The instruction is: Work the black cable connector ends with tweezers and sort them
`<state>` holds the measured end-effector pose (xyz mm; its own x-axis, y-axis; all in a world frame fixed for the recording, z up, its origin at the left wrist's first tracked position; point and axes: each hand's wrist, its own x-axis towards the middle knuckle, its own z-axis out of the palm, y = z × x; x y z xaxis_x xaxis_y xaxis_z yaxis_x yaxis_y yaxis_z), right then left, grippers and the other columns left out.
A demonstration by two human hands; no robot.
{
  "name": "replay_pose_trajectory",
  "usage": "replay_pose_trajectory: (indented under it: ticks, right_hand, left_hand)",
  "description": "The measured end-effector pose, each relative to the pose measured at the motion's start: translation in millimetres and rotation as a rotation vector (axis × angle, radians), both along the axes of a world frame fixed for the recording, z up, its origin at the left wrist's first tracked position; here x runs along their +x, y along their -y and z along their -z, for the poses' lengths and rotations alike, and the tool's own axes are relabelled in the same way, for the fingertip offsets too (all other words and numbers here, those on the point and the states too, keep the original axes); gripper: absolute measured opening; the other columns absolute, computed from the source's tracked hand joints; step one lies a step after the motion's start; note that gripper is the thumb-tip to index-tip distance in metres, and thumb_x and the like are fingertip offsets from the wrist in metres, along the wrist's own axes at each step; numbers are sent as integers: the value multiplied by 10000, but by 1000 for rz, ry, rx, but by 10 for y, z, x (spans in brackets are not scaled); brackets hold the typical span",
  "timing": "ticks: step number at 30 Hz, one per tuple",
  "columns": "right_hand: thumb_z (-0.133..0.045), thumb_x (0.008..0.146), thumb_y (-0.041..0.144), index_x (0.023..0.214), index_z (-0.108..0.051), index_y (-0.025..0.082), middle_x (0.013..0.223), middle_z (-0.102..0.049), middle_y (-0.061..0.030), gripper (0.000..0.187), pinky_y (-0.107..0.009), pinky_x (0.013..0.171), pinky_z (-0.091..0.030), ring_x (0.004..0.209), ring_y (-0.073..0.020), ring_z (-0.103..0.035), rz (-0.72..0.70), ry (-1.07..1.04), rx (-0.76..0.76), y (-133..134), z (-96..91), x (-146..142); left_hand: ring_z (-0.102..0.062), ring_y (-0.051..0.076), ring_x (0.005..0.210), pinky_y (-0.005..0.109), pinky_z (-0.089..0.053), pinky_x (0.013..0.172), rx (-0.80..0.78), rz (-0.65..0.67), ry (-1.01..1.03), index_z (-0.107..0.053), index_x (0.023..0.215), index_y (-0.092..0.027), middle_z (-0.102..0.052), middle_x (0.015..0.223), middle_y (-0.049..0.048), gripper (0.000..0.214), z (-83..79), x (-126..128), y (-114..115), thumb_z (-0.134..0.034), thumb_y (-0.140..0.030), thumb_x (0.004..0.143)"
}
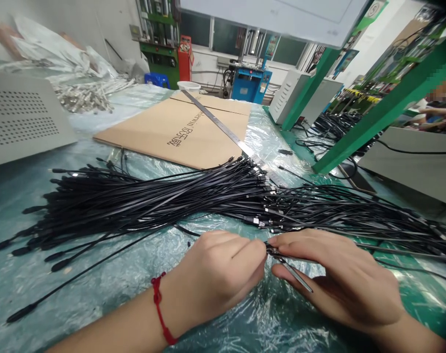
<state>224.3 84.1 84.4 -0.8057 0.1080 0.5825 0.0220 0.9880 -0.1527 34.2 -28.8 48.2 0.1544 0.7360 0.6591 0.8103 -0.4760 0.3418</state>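
Right hand (348, 279)'s gripping a metal tool (297, 278), tip right by the left hand (226, 269); can't tell from here if that's pinching anything. Black cables (153, 201) piled just beyond.

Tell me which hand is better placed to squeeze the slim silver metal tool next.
The right hand, I'd judge: it has the spread handles of the slim silver metal tool between fingers and thumb. The left hand, wearing a red cord bracelet, is curled near the tool's other end, its fingertips hidden.

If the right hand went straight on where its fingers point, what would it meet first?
Probably the bare left hand with the red cord bracelet, though depth here is hard to judge.
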Motion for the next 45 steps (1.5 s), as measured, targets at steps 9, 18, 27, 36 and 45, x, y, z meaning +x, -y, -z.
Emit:
replay_pose_trajectory:
  ticks: [9,18,27,36,45]
  right_hand:
    - [-712,885,175,1067,-660,164,967,-790,-47,190,-254,821,-612,886,-152,-765,-37,-8,47,-23,32,-16]
    - [-671,933,309,1058,-588,238,896,-728,0,166,-177,664,-593,720,-107,-742,138,-66,-300,-125,183,-66]
    - [-620,965,382,1065,-550,239,610,-598,65,188,-137,497,-468,525,-63,-587,140,-52,-991,-110,190,-169]
    - [-667,935,331,1050,-592,225,794,-699,6,173,-192,583,-555,659,-102,-685,175,-64,-786,-116,254,-175]
    - [-754,843,149,1113,-612,146,973,-737,-78,305,-276,821,-618,925,-161,-728,-33,-243,-128,-2,217,-62]
  left_hand:
    - [-501,135,547,318,-389,528,-2,-4,-13,-604,786,-172,-544,623,-23,245,41,1,-8,-486,-151,1000]
    - [-625,135,644,300,-471,627,45,-22,100,-638,1043,-150,-697,791,-4,112,38,-13,-16,-610,-111,942]
    - [-573,149,751,311,-445,719,31,5,74,-587,1222,-160,-667,875,14,251,63,-75,-53,-587,-109,976]
    - [-510,145,694,308,-404,652,94,-18,28,-614,1192,-157,-622,799,6,226,73,-99,-27,-589,-106,974]
    - [-479,149,671,311,-386,627,70,-39,27,-633,1092,-137,-576,745,5,132,47,-77,-22,-584,-104,974]
